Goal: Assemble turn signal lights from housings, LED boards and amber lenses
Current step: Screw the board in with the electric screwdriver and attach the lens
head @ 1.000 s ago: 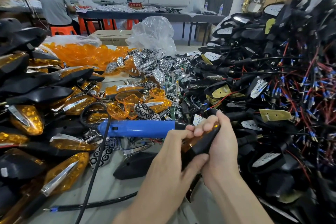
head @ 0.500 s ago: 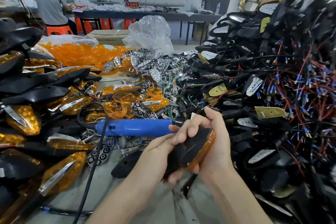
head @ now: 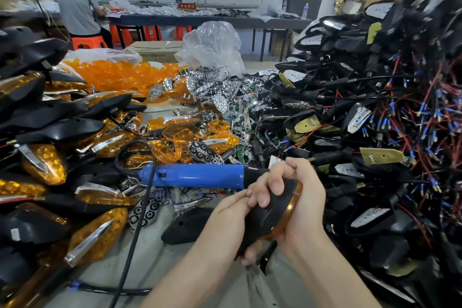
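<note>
Flipped housing-up, turn signal (head: 271, 216) is clamped by left hand (head: 230, 209) and right hand (head: 307, 204) beside blue screwdriver (head: 197, 175).

Black housing (head: 265, 215) with amber lens (head: 291, 207), blue screwdriver (head: 197, 175), orange stools (head: 88, 42)

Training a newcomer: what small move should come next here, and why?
Probably free the left hand for the blue screwdriver lying just behind it: it and the right hand both grip the black housing, amber lens apparently fitted, back showing.
</note>
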Demonstrator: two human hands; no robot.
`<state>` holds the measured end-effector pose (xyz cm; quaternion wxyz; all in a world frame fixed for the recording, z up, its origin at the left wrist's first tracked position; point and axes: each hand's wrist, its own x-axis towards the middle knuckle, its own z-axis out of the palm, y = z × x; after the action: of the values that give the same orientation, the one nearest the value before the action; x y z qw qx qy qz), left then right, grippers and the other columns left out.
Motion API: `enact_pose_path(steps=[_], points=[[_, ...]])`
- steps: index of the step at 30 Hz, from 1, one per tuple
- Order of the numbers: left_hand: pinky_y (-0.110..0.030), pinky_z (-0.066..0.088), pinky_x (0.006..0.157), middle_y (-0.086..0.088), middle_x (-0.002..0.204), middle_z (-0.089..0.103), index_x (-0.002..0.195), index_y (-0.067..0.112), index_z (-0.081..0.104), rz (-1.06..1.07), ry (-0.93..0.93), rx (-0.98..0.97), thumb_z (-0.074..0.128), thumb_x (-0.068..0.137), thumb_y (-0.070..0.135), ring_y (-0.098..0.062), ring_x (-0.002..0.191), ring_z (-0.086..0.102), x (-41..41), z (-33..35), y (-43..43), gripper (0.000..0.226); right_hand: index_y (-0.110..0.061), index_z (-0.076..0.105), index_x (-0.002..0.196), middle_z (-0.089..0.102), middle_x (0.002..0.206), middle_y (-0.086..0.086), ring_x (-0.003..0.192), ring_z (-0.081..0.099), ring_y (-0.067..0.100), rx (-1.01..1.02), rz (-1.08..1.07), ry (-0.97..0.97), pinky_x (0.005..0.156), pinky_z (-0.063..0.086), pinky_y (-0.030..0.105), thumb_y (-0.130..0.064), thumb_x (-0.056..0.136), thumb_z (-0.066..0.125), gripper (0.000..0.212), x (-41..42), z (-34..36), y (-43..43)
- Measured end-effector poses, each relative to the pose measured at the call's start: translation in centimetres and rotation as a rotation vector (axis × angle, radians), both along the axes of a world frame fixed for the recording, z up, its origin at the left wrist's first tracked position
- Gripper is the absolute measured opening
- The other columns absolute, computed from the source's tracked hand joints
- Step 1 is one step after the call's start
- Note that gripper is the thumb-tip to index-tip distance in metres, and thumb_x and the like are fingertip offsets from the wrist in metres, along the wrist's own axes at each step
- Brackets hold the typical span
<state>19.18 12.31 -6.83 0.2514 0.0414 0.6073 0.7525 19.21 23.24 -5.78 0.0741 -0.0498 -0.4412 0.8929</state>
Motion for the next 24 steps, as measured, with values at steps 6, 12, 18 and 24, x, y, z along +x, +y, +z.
enact_pose_path(steps=[6, 12, 18, 24], points=[[-0.023, 0.03, 0.039, -0.005, 0.048, 0.048, 0.088, 0.015, 0.066, 0.101, 0.096, 0.017, 0.041, 0.105, 0.029, -0.017, 0.036, 0.04, -0.4, 0.4, -0.5, 0.033, -0.022, 0.078, 0.081, 0.077, 0.086, 0.013, 0.083, 0.073, 0.024, 0.045, 0.037, 0.074, 0.073, 0.056, 0.032, -0.071, 0.09, 0.04, 0.063, -0.9, -0.3, -0.1], [-0.026, 0.05, 0.057, -0.003, 0.073, 0.068, 0.094, 0.032, 0.071, 0.117, 0.321, 0.002, 0.042, 0.106, 0.032, -0.017, 0.064, 0.064, -1.0, 0.2, -1.2, 0.032, -0.033, 0.067, 0.079, 0.079, 0.098, 0.001, 0.085, 0.074, 0.019, 0.436, -0.023, 0.096, 0.065, 0.062, 0.05, -0.05, 0.078, 0.069, 0.018, -0.4, -0.7, -1.5], [-0.035, 0.052, 0.061, 0.018, 0.083, 0.07, 0.092, 0.035, 0.062, 0.305, 0.816, -0.546, 0.041, 0.102, 0.04, -0.009, 0.067, 0.066, -2.1, -0.1, -3.7, 0.024, -0.015, 0.061, 0.081, 0.06, 0.068, 0.002, 0.067, 0.068, 0.02, -0.045, -0.131, 0.125, 0.065, 0.059, 0.033, -0.022, 0.081, 0.07, 0.011, -1.1, 0.1, 0.1], [-0.029, 0.054, 0.066, 0.021, 0.073, 0.071, 0.083, 0.032, 0.066, 0.239, 0.639, -0.814, 0.047, 0.094, 0.031, 0.001, 0.063, 0.066, -4.2, 1.3, -9.0, 0.022, -0.021, 0.064, 0.079, 0.05, 0.069, -0.003, 0.054, 0.049, 0.013, -0.134, -0.08, 0.084, 0.047, 0.045, 0.025, -0.02, 0.084, 0.067, 0.006, -0.9, -0.2, 1.6]])
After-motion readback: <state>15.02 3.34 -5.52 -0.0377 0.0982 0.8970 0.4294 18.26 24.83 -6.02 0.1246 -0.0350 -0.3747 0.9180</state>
